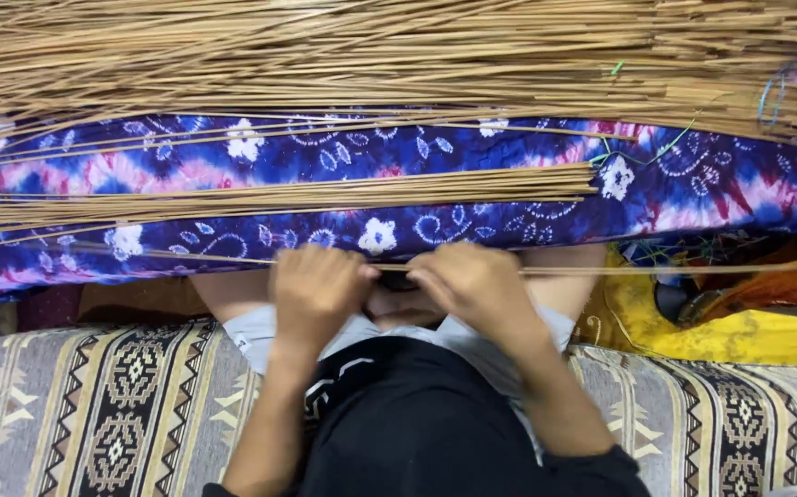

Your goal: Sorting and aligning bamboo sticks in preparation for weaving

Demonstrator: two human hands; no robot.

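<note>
Blue, purple and pink tie-dye cloth [472,156] with white flower prints is spread ahead of me, over my lap and legs. On it lies a big heap of thin tan sticks [398,51] across the top of the view, all running side to side. A smaller bundle of sticks [325,195] lies lower down on the cloth, nearer me, also side to side. I sit on a striped patterned cushion [113,405], beige with dark diamond motifs. Yellow cloth [693,336] bunched to my right, green thread bits [642,152] near the right end of the heap.

Both my hands are close together in front of my knees, just under the cloth edge. My left hand [317,290] is clenched, knuckles up, fingers curled over a single thin stick [656,270]. My right hand [472,283] is curled too, pinching the same stick just beside the left. The stick runs level, sticks out far to my right past the yellow cloth, and a shorter bit shows to my left. Something dark sits between my hands, cannot tell what. Black top with sleeves at my forearms, pale shorts below.
</note>
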